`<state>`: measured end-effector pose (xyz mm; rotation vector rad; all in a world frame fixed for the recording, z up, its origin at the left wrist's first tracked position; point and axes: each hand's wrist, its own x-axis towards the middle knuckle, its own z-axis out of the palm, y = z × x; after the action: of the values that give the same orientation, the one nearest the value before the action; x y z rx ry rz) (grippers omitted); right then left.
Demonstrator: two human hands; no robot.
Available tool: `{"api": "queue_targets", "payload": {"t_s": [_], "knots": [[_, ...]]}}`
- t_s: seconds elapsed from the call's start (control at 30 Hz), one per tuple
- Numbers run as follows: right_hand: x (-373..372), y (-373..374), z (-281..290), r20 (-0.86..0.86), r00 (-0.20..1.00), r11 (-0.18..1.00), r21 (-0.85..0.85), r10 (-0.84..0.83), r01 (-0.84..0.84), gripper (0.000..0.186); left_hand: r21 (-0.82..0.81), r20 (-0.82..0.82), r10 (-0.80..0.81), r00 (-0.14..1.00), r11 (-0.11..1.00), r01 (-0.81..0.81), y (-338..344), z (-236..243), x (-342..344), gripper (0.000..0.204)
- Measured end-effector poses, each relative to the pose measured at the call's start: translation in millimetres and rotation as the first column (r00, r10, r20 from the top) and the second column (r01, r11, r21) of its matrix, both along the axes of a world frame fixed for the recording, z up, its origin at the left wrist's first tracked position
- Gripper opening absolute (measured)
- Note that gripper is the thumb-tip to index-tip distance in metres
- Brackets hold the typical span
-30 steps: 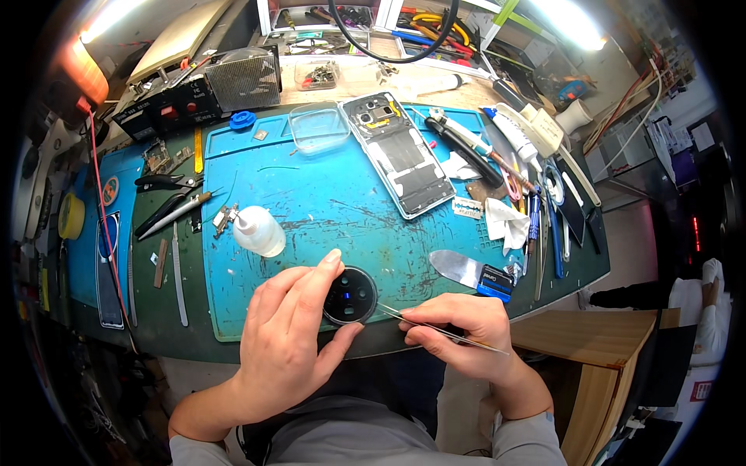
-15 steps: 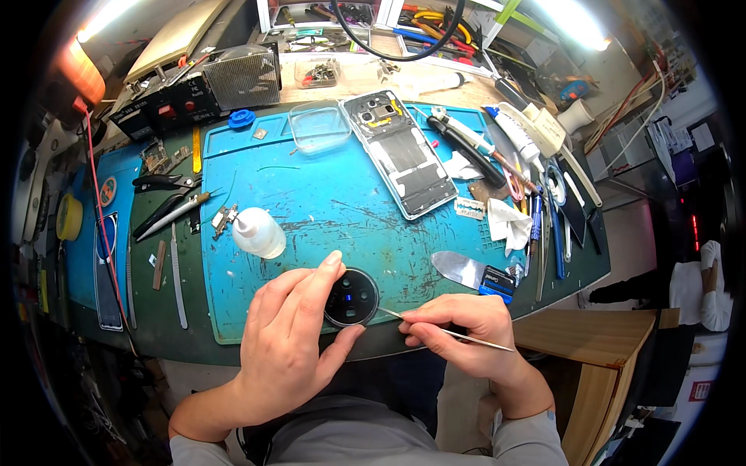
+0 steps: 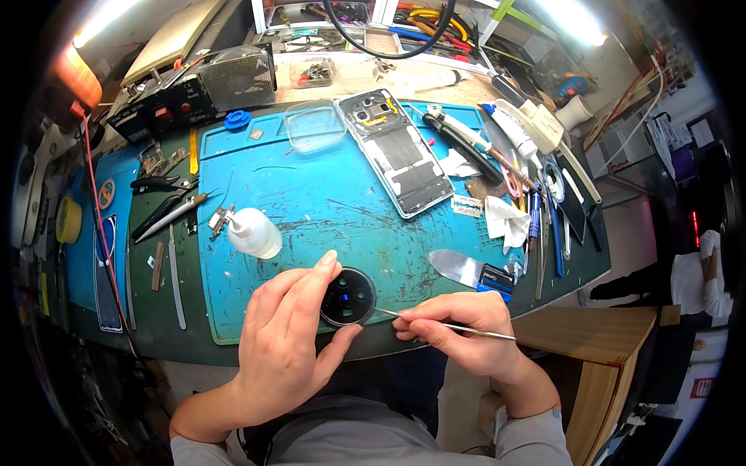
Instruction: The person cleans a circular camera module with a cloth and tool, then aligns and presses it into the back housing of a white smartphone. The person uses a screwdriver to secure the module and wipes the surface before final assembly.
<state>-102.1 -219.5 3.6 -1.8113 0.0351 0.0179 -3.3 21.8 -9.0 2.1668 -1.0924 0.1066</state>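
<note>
A round black camera lens cover [image 3: 347, 297] with several holes lies at the near edge of the blue mat. My left hand [image 3: 287, 334] grips its left side between the thumb below and the fingers above. In a pinch, my right hand [image 3: 458, 326] holds a thin metal pick [image 3: 488, 335], whose tip touches or nearly touches the cover's right rim. Farther off rests an opened phone [image 3: 396, 151] with its insides showing. A white squeeze bottle [image 3: 255, 233] stands beyond my left hand. To the right lies a thin metal blade tool [image 3: 457, 269] with a blue and black end.
The blue mat [image 3: 311, 202] covers the bench. Pliers [image 3: 165, 210] and tweezers [image 3: 177, 283] lie left. Tubes, a razor blade [image 3: 466, 205], a crumpled tissue [image 3: 507, 221] and screwdrivers crowd the right. A clear plastic box [image 3: 315, 128] sits behind. A person [image 3: 699, 272] is at far right.
The view has shifted slightly. The pick's rear end has dropped a little in my right hand, its tip staying by the cover's right rim. My left hand keeps its hold.
</note>
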Motion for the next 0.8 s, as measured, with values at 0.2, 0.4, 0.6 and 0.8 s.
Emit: {"api": "queue_targets", "payload": {"t_s": [0.2, 0.4, 0.6, 0.8], "knots": [[1, -1, 0, -0.031, 0.999, 0.999, 0.041, 0.014, -0.013, 0.016, -0.005, 0.007, -0.001, 1.000, 1.000, 0.001, 0, 0, 0, 0.093], [-1, -3, -3, -0.046, 0.999, 0.996, 0.090, 0.009, -0.005, 0.015, -0.006, 0.036, 0.016, 0.999, 1.000, -0.015, -1, 0, 0, 0.092], [-2, -6, -2, -0.055, 0.997, 0.992, 0.117, 0.050, -0.043, 0.016, 0.003, 0.039, 0.008, 0.999, 1.000, -0.008, -1, 0, 0, 0.092], [-10, -15, 1, -0.006, 0.997, 0.952, 0.296, 0.078, -0.073, 0.015, -0.043, 0.022, 0.040, 0.999, 0.998, -0.039, 1, 5, -3, 0.075]]}}
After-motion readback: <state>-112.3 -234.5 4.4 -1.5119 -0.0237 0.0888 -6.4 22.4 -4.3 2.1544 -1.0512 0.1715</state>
